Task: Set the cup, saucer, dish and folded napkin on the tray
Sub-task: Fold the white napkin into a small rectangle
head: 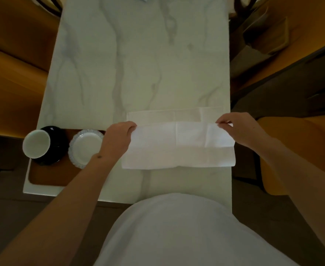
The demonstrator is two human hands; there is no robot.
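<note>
Head view: marble desk (138, 64) runs away from the person, w/ a brown tray (48, 177) at its near-left corner. On the tray, a white cup (36, 144) sits on a black saucer (57, 139) at the tray's far-left part; just right of it, touching or nearly so, a white dish (85, 147) w/ a scalloped rim, also on the tray, its right part hidden by the left wrist. Napkin (177, 143), white, lies on the desk near the right edge, not on the tray; partly folded, w/ the near layer lifted over a far strip that lies flat on the marble. Creases cross it in a grid. L hand (117, 140) has its grip pinched on the napkin's left end at the fold line, thumb and fingers clenched on the cloth. R hand (234, 127) pinches the upper right corner of the lifted layer btwn fingertips, near the desk's right edge. Both forearms reach in from the near edge; a white-clad torso fills the bottom centre. Napkin's near edge hangs or lies parallel to the desk's near edge; can't tell if that edge touches the marble. Orange seats (14, 64) flank the desk on both sides.
</note>
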